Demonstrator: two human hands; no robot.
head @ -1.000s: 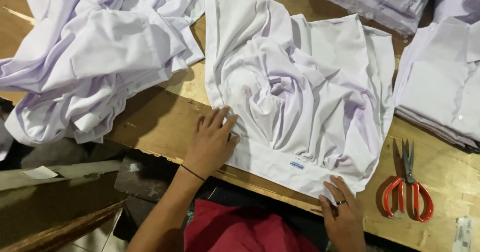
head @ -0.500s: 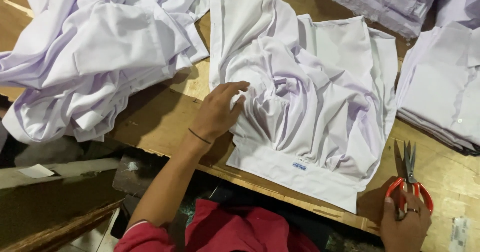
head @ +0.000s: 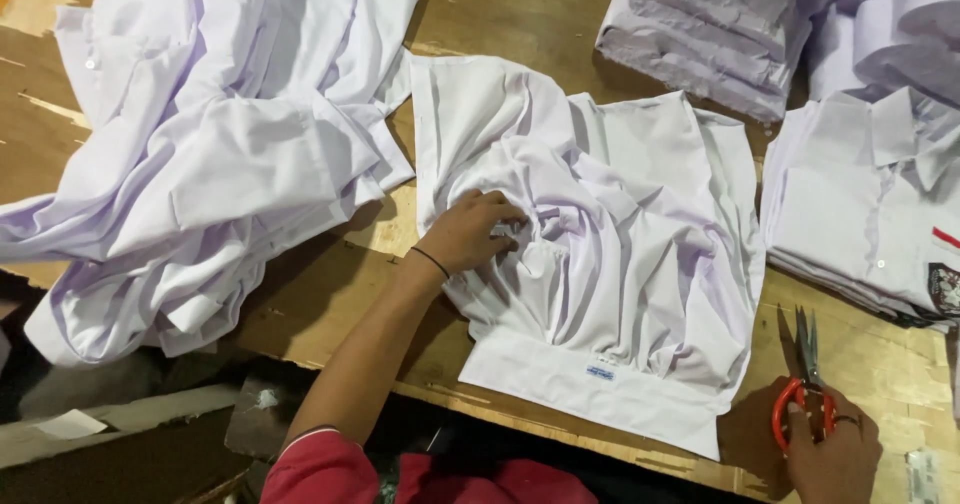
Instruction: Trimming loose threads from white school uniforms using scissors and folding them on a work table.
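A white garment [head: 620, 264] lies crumpled on the wooden table [head: 500, 14], its hem with a small blue label toward me. My left hand [head: 470, 232] presses into the bunched folds at its middle, fingers curled into the cloth. A thin black band circles that wrist. My right hand [head: 835, 454] rests at the table's near right edge, fingers over the red handles of a pair of scissors [head: 805, 364] whose blades point away from me. A ring shows on that hand.
A loose heap of white shirts [head: 210, 154] covers the left of the table. Folded white shirts [head: 870, 204] are stacked at the right, and more folded stacks [head: 710, 34] sit at the back. A dark gap lies below the table's near edge.
My left hand moved from the garment's left edge into its crumpled middle. My right hand left the hem and moved right onto the scissors' handles.
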